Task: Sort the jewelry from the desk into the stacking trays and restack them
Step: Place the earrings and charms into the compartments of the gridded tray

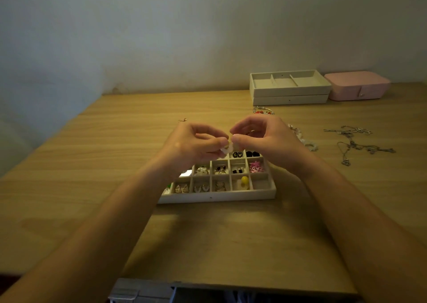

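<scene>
Over tray (pixel 217 197), curled fingers (pixel 208 137) around earring (pixel 225 150)

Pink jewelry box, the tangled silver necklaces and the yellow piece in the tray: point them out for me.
pink jewelry box (pixel 357 83): head view, on its lid.
silver necklaces (pixel 352 144): head view, on the knot in the middle of the tangle.
yellow piece (pixel 245 180): head view, on its rounded body.

The divided tray (pixel 217 197) is lying at centre on the desk (pixel 115 164). Your left hand (pixel 196 143) and right hand (pixel 265 138) are meeting above its far edge, pinching a small piece (pixel 225 150). Stacked trays (pixel 290 90) are sitting far right, a box (pixel 357 85) just right of them, chains (pixel 355 143) lying nearer.
</scene>
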### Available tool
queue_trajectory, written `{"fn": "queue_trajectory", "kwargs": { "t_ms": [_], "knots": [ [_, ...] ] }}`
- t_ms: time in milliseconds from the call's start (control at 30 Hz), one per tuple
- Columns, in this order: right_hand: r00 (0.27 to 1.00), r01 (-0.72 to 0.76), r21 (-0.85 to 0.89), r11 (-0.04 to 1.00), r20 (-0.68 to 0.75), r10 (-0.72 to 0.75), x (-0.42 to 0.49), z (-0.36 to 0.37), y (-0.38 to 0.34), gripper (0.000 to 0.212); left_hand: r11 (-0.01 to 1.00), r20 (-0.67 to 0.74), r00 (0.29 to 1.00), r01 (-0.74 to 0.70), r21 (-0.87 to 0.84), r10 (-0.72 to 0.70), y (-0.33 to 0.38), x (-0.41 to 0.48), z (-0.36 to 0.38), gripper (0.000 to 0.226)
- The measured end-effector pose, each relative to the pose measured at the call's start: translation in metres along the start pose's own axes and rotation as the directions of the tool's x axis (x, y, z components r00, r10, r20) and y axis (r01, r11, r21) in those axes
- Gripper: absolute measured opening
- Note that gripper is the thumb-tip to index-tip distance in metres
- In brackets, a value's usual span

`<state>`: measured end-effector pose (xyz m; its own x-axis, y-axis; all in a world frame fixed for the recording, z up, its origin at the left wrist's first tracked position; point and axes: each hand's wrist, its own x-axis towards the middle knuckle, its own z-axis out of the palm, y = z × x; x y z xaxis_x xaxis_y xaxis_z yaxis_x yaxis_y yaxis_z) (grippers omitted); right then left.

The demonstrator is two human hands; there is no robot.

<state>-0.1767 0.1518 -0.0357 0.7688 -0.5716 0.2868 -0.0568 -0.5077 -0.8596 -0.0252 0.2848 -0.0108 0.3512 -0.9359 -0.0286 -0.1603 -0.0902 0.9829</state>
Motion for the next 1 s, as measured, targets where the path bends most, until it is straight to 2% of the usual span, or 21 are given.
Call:
{"fn": "queue_trajectory", "kwargs": {
  "t_ms": [100,200,267,467,633,933,1000],
  "knots": [
    [0.997,-0.012,0.006,1.000,0.073,0.012,-0.001,-0.003,-0.007,0.016,1.000,0.020,1.000,0.001,-0.025,0.000,-0.004,-0.009,0.005,0.024],
    [0.976,-0.111,0.011,0.994,0.189,0.107,-0.002,-0.011,-0.011,0.016,0.999,0.029,0.999,0.023,-0.027,-0.022,-0.013,-0.012,0.010,0.015],
    [0.960,-0.145,-0.051,0.988,0.237,0.153,-0.003,-0.017,-0.011,0.013,0.999,0.054,0.998,0.030,-0.025,-0.029,-0.018,-0.013,0.012,0.014],
    [0.912,-0.080,-0.358,0.930,0.350,0.213,-0.018,-0.023,-0.006,0.005,0.959,0.105,0.994,-0.055,0.278,0.027,-0.024,-0.014,0.019,0.005],
    [0.903,-0.042,-0.411,0.911,0.374,0.210,-0.025,-0.018,-0.010,0.010,0.831,0.146,0.986,-0.146,0.537,0.079,-0.026,-0.012,0.023,0.002],
    [0.922,-0.030,-0.434,0.900,0.336,0.193,-0.028,-0.014,-0.006,0.011,0.761,0.068,0.987,-0.155,0.630,0.144,-0.030,-0.015,0.030,0.002],
    [0.923,-0.033,-0.423,0.906,0.335,0.190,-0.029,-0.012,-0.006,0.011,0.719,0.044,0.986,-0.147,0.679,0.160,-0.030,-0.016,0.031,0.004]
  ]
}}
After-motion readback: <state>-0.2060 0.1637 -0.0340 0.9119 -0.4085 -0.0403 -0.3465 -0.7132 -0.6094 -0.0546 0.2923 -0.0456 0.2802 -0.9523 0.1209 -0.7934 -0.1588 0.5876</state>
